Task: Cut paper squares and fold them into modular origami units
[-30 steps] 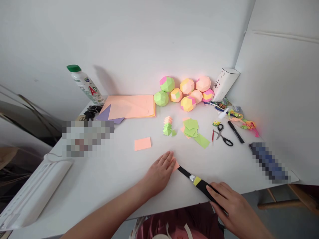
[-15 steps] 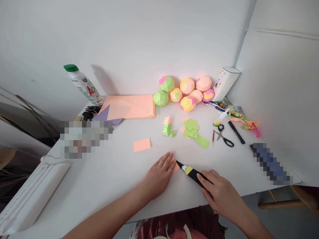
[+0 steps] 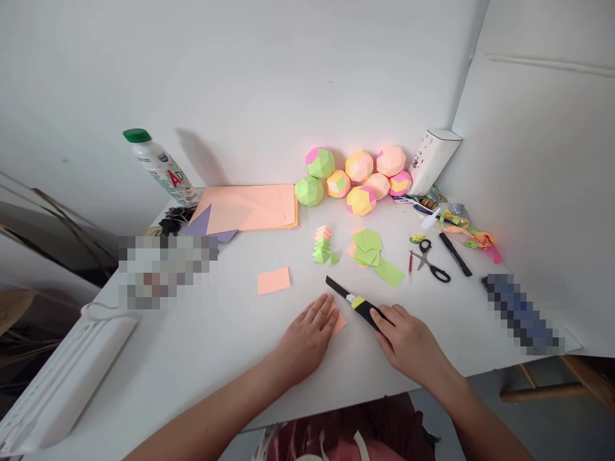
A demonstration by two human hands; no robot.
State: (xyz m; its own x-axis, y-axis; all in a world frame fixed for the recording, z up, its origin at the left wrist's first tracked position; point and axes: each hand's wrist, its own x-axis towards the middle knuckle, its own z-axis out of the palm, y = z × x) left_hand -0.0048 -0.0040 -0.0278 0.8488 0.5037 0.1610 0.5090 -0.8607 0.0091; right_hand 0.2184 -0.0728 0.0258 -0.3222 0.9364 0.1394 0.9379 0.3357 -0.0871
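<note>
My left hand lies flat, fingers stretched out, over a small orange paper; most of that paper is hidden under the fingers. In my right hand is a utility knife with a black and yellow handle. Its long black blade points up and left, just beyond the left fingertips and apart from the paper. Another orange paper piece lies to the left. Past the blade stand small folded green and orange paper shapes, and green paper pieces overlap to their right.
Several faceted paper balls sit against the wall. Orange sheets and a bottle are at the back left. Scissors, a black pen and a glue bottle lie right. A long white device occupies the left edge.
My right hand has moved the utility knife up and left, lifting its blade away from the paper's edge. My left hand stays on the paper.
</note>
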